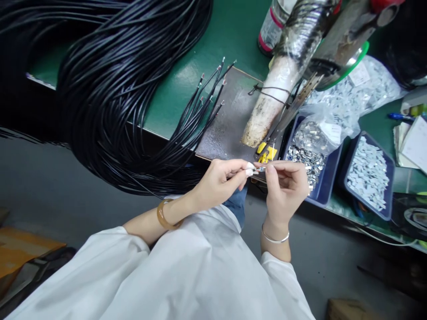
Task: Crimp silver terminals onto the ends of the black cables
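My left hand (224,178) is closed in a pinch on what looks like a thin cable end, at the front edge of the bench. Facing it, my right hand (287,189) pinches a small shiny metal connector (262,169), which meets the cable end between the fingertips. My fingers partly cover both, so I cannot tell whether they are joined. Just beyond my fingertips sits a yellow tool piece (267,153). Behind and left lies a large bundle of black cables (133,84), with several stripped cable ends (208,95) fanned over a dark board (230,106).
A blue bin (328,180) of small metal parts stands right of my right hand. Farther right is another bin (388,209) with pale pieces. A wrapped nozzle-like tube (267,98) hangs over the board. Plastic bags of parts (373,89) and a jar (271,29) stand behind.
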